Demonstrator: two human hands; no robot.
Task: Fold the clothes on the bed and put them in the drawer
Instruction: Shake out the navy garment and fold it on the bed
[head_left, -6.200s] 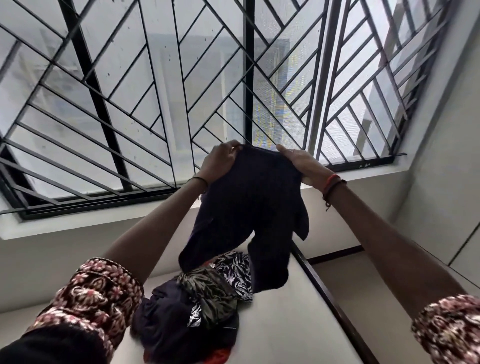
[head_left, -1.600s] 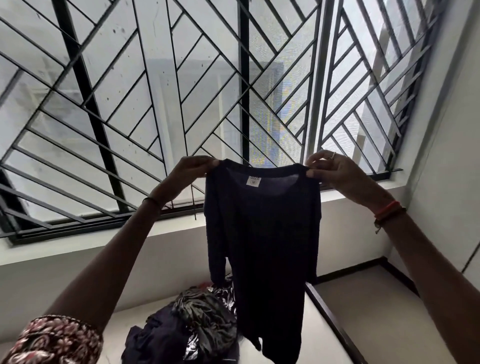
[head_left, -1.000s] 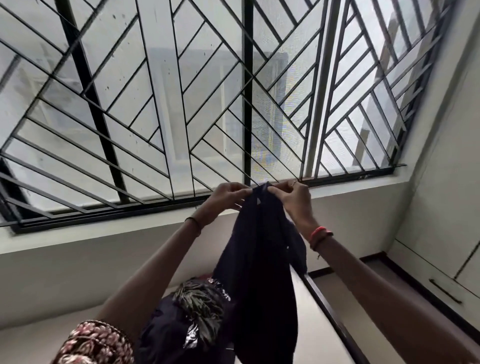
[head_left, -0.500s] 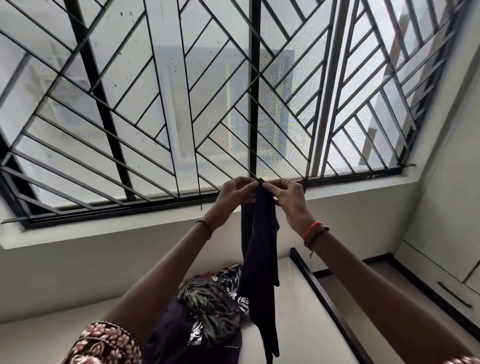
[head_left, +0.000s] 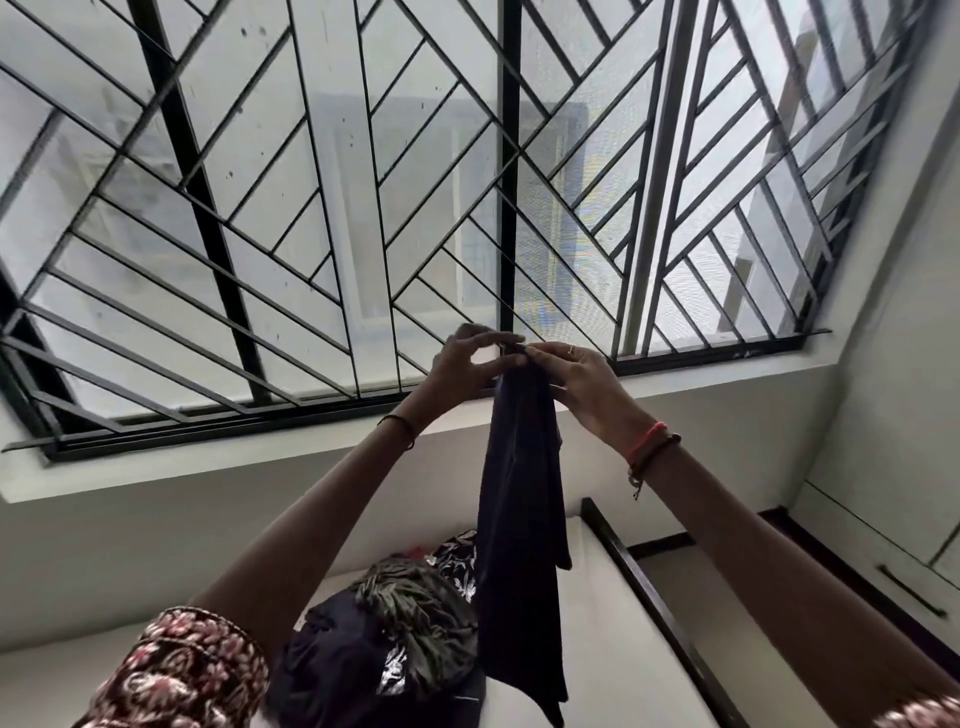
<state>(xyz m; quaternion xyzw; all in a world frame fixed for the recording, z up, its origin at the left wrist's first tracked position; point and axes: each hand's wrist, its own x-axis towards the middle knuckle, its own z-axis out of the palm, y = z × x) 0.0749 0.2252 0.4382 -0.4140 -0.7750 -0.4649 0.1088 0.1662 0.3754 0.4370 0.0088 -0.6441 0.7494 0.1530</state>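
Item 1, near left: patterned sleeve (head_left: 192, 670), floral, on the raised left arm.

Item 2, far, spanning the view: window grille (head_left: 311, 208), dark diagonal bars; backdrop only.

Item 3, near centre-left: pile of clothes (head_left: 374, 649), unfolded, heaped on the bed (head_left: 613, 649); dark and printed pieces tangled together; judged to be awaiting their turn.

Item 4, centre: left hand (head_left: 462, 369), lifted high, thumb and fingertips pinching the top edge of item 5.

Item 5, centre: dark garment (head_left: 519, 519), hanging as a narrow doubled strip from the hands down over the pile; held aloft, probably so its weight pulls the halves straight and the edges line up; fold judged begun, not finished.

Item 6, centre-right: right hand (head_left: 576, 379), pinching the same top edge; both hands brought together, fingertips touching or nearly so, probably to match the corners.

Item 7, right: bed frame (head_left: 654, 597), dark edge beside the mattress.

Item 8, far right: pale unit (head_left: 883, 519) with a bar handle (head_left: 909, 592); possibly the drawer, cannot tell; closed, well apart from the garment.
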